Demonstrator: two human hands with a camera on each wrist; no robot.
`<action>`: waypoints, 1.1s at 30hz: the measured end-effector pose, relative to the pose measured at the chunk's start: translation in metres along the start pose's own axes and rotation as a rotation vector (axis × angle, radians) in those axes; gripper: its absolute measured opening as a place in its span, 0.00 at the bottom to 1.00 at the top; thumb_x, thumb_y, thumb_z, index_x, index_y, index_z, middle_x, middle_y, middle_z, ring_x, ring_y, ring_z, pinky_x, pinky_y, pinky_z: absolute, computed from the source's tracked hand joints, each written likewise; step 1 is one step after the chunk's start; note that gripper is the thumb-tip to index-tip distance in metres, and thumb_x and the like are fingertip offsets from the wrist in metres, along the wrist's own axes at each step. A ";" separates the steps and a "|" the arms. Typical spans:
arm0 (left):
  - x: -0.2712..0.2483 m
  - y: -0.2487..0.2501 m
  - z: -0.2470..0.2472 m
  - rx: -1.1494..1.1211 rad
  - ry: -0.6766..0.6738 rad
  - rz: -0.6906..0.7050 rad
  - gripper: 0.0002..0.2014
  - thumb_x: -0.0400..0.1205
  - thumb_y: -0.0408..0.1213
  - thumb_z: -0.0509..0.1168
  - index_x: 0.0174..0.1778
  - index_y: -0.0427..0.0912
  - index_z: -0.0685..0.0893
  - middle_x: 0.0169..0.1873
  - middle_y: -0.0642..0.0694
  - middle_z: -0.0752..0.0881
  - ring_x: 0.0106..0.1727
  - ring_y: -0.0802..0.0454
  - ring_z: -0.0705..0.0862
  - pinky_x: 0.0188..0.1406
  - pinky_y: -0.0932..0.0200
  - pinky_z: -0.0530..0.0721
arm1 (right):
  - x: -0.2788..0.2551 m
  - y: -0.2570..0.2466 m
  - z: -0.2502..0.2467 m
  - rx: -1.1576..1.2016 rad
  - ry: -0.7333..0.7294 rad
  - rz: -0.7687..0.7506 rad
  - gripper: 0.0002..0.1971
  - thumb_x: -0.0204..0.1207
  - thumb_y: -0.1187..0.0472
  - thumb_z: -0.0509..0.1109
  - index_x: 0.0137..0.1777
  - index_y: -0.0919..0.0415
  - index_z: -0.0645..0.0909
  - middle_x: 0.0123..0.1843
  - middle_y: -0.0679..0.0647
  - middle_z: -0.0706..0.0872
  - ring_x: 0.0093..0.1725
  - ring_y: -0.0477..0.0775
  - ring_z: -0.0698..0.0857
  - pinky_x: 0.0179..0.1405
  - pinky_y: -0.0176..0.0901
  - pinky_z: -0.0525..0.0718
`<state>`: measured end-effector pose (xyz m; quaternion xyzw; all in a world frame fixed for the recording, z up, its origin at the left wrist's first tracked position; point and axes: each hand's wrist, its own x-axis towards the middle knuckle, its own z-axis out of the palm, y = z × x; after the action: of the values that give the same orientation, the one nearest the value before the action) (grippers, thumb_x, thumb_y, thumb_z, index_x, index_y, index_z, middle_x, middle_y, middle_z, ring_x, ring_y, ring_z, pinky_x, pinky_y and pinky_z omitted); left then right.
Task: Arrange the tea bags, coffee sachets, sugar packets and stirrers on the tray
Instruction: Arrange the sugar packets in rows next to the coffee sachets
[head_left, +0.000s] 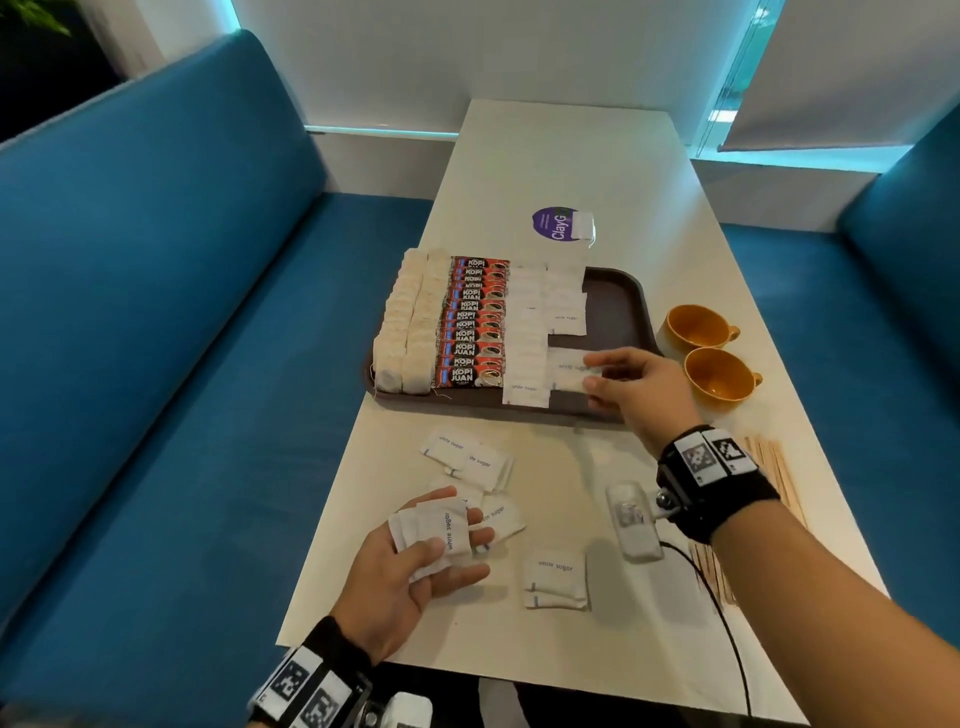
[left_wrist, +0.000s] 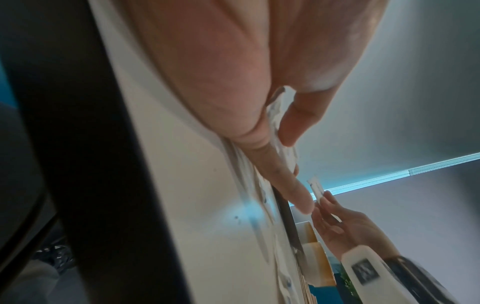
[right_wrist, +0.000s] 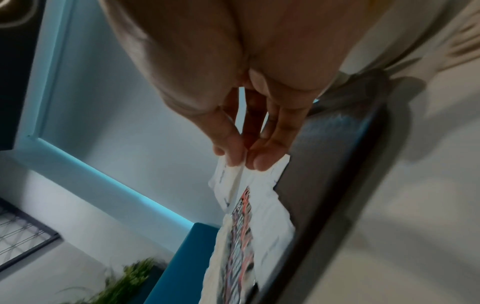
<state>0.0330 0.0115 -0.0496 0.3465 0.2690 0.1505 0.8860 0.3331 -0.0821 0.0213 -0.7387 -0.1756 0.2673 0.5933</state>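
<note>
A dark brown tray (head_left: 618, 306) sits at the centre of a long white bench (head_left: 561, 156), seen from above. On it, running from nine o'clock to three o'clock, lie two rows of tea bags (head_left: 410, 317), a column of red Kopi Juan coffee sachets (head_left: 472, 325) and two columns of white sugar packets (head_left: 524, 332); the second sugar column is only partly filled.

The right hand (head_left: 631, 387) pinches one sugar packet (head_left: 569, 370) between thumb and fingertips, low over the tray's bare near-right part, at about five o'clock on the tray. The left hand (head_left: 415, 558), palm up at seven o'clock near the bench's front edge, holds a small fan of sugar packets (head_left: 434, 527) under its thumb. Loose sugar packets (head_left: 470, 462) lie on the bench between the hands and the tray. Wooden stirrers (head_left: 774, 478) lie at four o'clock, partly under the right forearm.

Risks, as a judgement: the packet may land skewed or overlap its neighbours; the fan could slip from the loose grip; the forearm could nudge the stirrers or the two orange cups (head_left: 719, 376) at three o'clock.
</note>
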 end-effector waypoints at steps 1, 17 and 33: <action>0.000 0.000 0.000 0.011 0.002 0.003 0.22 0.84 0.19 0.57 0.75 0.33 0.76 0.65 0.23 0.84 0.66 0.22 0.84 0.52 0.32 0.91 | 0.016 -0.003 -0.002 -0.022 0.010 0.000 0.11 0.75 0.71 0.79 0.53 0.57 0.91 0.52 0.56 0.91 0.51 0.56 0.93 0.52 0.48 0.93; 0.004 0.000 0.001 0.035 0.049 -0.014 0.35 0.67 0.38 0.86 0.65 0.27 0.82 0.56 0.16 0.84 0.55 0.18 0.87 0.46 0.39 0.91 | 0.151 0.004 0.010 -0.419 0.009 0.124 0.09 0.76 0.67 0.81 0.52 0.55 0.92 0.50 0.56 0.92 0.41 0.49 0.89 0.39 0.34 0.90; 0.005 -0.005 -0.001 0.089 0.052 0.079 0.28 0.73 0.25 0.75 0.68 0.23 0.76 0.55 0.16 0.84 0.51 0.22 0.89 0.47 0.43 0.91 | 0.041 -0.045 0.033 -0.340 -0.144 -0.074 0.06 0.78 0.53 0.79 0.48 0.55 0.91 0.40 0.49 0.90 0.32 0.41 0.84 0.38 0.37 0.86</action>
<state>0.0370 0.0109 -0.0555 0.3917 0.2845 0.1822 0.8558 0.3482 -0.0218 0.0523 -0.8003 -0.2876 0.2640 0.4552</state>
